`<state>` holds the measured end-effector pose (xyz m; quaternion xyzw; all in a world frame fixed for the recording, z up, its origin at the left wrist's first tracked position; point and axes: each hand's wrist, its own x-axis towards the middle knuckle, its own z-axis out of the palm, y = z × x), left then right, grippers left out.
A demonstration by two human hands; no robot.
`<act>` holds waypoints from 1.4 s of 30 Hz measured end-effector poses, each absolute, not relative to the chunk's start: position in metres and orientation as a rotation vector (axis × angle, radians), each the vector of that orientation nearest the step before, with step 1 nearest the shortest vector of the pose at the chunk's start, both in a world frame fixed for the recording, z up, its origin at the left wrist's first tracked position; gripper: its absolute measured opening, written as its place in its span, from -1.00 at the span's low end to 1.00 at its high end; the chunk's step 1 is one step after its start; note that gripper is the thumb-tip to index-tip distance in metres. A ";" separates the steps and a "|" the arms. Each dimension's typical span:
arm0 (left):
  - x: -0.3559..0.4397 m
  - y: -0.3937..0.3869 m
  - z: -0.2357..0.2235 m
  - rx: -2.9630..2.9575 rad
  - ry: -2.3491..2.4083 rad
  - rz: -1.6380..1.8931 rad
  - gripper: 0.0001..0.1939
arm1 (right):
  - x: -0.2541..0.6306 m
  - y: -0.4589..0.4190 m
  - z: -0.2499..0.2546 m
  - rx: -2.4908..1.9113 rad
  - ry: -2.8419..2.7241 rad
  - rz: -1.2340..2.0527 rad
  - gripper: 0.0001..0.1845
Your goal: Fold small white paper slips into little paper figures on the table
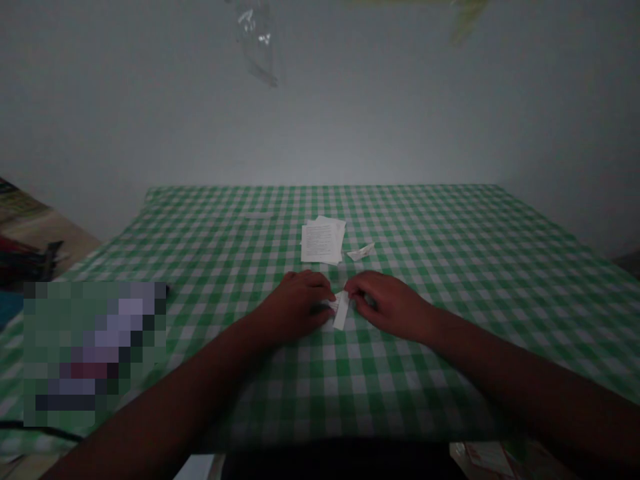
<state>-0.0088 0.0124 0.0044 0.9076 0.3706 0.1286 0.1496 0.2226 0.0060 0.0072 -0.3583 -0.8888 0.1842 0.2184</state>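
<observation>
A folded white paper strip (341, 310) lies on the green-and-white gingham tablecloth (430, 233) between my two hands. My left hand (295, 307) presses on its left part, with the fingertips holding the paper. My right hand (387, 307) pinches it from the other side, and the fingers hide part of the fold. A little farther out lie a stack of printed white sheets (323, 240) and a small folded paper piece (361, 251). Neither hand touches them.
A pixelated patch (94, 353) covers the table's left part. A dark cable (37, 430) runs along the lower left. A pale wall (320, 113) stands behind the table, and a clear plastic piece (257, 40) hangs above. Dark objects (30, 260) sit beyond the left edge.
</observation>
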 end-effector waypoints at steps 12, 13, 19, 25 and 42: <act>0.000 0.003 0.003 2.573 1.083 0.382 -0.79 | 0.216 -0.005 0.003 -1.189 -2.512 0.451 -0.82; 0.000 0.003 0.002 2.567 1.102 0.379 -0.79 | 0.215 -0.006 0.002 -1.193 -2.508 0.454 -0.81; 0.002 0.002 -0.005 2.535 1.146 0.413 -0.75 | 0.210 -0.006 -0.001 -1.277 -2.447 0.418 -0.78; 0.002 0.003 -0.005 2.552 1.110 0.369 -0.70 | 0.214 0.014 -0.006 -1.416 -2.352 0.379 -0.79; 0.002 -0.001 0.005 2.514 1.078 0.345 -0.60 | 0.212 0.001 -0.003 -1.365 -2.436 0.325 -0.72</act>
